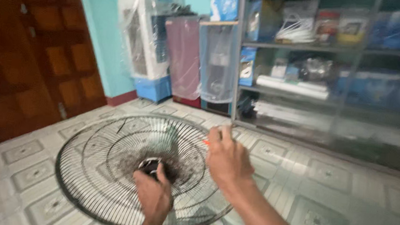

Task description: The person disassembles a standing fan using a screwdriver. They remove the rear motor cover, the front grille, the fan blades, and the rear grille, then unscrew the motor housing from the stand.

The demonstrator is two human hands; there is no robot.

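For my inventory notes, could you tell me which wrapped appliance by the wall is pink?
The middle appliance, pink under plastic, between the white cooler and the grey unit.

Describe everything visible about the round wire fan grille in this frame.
The fan grille is a round guard of thin dark wire, with radial spokes, concentric rings and a thicker outer rim. It looks dusty, darkest around the centre hub. It is tilted above the tiled floor. The left hand grips its hub; the right hand is at its right side, with something small and orange at the fingertips.
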